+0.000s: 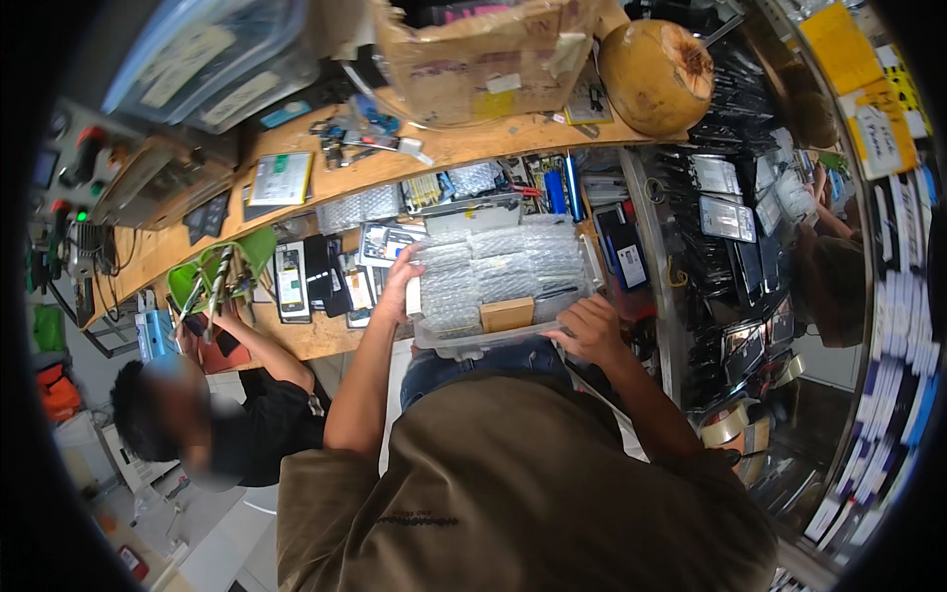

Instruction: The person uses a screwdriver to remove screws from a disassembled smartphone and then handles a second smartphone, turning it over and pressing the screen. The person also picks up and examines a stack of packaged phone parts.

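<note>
My left hand (400, 284) grips the left side of a clear plastic bin (464, 347), with fingers curled at its rim. My right hand (592, 328) is closed on the bin's front right corner. Rows of bubble-wrapped packets (523, 259) fill the bin, along with a small brown cardboard box (506, 314) near the front. The bin is just in front of my waist, at the wooden bench's (296, 335) edge. Several phones (292, 281) lie to its left.
Upper shelf holds a worn carton (464, 64), coconut (646, 79) and lidded tub (187, 59). At left, a co-worker (247, 424) reaches toward a green tool caddy (252, 257). A glass case (659, 296) with stacked phones (730, 217) stands along the right side.
</note>
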Motion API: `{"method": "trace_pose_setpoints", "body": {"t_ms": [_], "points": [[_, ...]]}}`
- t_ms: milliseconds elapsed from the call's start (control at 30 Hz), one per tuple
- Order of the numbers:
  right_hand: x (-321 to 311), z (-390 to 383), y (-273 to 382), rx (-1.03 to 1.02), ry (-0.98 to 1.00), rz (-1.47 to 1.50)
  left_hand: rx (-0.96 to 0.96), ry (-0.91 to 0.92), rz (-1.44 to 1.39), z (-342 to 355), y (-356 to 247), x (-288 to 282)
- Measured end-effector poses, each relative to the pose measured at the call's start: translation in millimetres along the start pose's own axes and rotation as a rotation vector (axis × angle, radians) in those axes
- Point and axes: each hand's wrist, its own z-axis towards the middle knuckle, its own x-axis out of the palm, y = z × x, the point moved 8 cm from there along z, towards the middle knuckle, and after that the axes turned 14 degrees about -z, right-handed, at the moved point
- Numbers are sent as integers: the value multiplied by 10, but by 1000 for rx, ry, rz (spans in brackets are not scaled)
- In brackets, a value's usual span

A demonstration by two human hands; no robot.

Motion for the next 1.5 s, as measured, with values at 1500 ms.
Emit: {"method": "trace_pose_setpoints", "body": {"t_ms": [1500], "points": [[956,833,-1080,613,488,1065,690,48,1529,-1134,292,1614]]}}
